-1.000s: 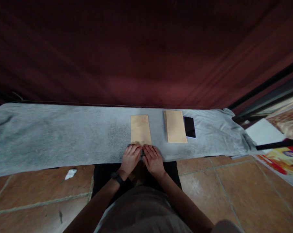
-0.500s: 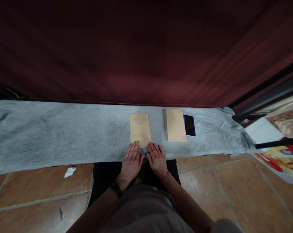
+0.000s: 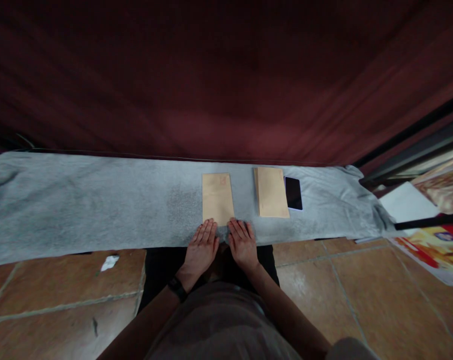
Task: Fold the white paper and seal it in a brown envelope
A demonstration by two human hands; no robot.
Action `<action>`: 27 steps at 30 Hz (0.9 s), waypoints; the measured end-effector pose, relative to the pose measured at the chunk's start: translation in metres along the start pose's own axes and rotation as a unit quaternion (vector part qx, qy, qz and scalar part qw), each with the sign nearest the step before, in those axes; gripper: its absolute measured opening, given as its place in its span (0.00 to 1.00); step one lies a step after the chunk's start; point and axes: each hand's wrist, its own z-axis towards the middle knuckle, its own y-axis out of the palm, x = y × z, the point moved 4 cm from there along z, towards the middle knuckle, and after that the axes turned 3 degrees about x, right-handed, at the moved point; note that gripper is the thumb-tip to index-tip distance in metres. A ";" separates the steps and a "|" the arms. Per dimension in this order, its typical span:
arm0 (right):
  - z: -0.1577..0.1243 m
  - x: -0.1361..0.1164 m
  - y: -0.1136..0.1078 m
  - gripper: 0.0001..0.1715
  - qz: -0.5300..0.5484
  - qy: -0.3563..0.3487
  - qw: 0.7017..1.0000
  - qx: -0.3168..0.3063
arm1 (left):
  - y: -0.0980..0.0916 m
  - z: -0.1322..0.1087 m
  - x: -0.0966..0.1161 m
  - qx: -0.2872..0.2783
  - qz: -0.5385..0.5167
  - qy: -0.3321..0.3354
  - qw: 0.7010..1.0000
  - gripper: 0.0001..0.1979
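A tan paper envelope (image 3: pixel 217 199) with a small reddish print near its far right corner lies flat in front of me. My left hand (image 3: pixel 201 251) rests palm down, fingers stretched out, its fingertips on the envelope's near left corner. At the near right corner lie the fingertips of my right hand (image 3: pixel 243 246), which is also flat with fingers extended. Neither hand grips anything. To the right sits a stack of similar envelopes (image 3: pixel 273 192), slightly fanned at its left edge. Right beside that stack is a dark-screened phone (image 3: pixel 294 193) with a pale lilac rim.
A grey cloth (image 3: pixel 98 205) covers the long, narrow surface. Dark red fabric (image 3: pixel 211 125) hangs along its far edge. A white scrap (image 3: pixel 109 262) lies on the tiled floor (image 3: pixel 324 290) at left. At right are a white panel (image 3: pixel 408 202) and a colourful printed package (image 3: pixel 436 252).
Both hands stay at the envelope's near corners, with the thumbs drawn slightly away from each other. The view has shifted a little; the envelopes and phone lie as before.
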 end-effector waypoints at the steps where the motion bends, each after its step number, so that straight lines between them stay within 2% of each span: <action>1: 0.001 -0.003 0.001 0.26 0.000 0.001 1.000 0.001 | 0.000 -0.001 0.000 -0.002 0.006 0.000 1.000 0.26; 6: 0.007 -0.025 0.012 0.25 0.019 -0.044 0.998 -0.028 | 0.007 -0.005 0.003 -0.030 0.048 0.013 0.998 0.29; 9: 0.006 -0.027 0.013 0.26 0.014 -0.043 0.999 -0.026 | 0.007 -0.008 0.002 -0.031 0.049 0.014 0.998 0.28; 17: 0.005 -0.011 0.003 0.25 0.006 -0.012 1.000 -0.010 | -0.006 -0.005 -0.003 0.016 0.012 -0.041 0.999 0.25; 24: 0.015 -0.019 0.000 0.25 -0.005 -0.002 1.000 -0.012 | -0.008 0.018 -0.010 0.099 -0.015 -0.108 0.989 0.18; 27: 0.016 -0.020 0.001 0.25 -0.008 0.002 1.000 -0.012 | -0.005 0.028 -0.020 0.107 -0.050 -0.157 0.980 0.18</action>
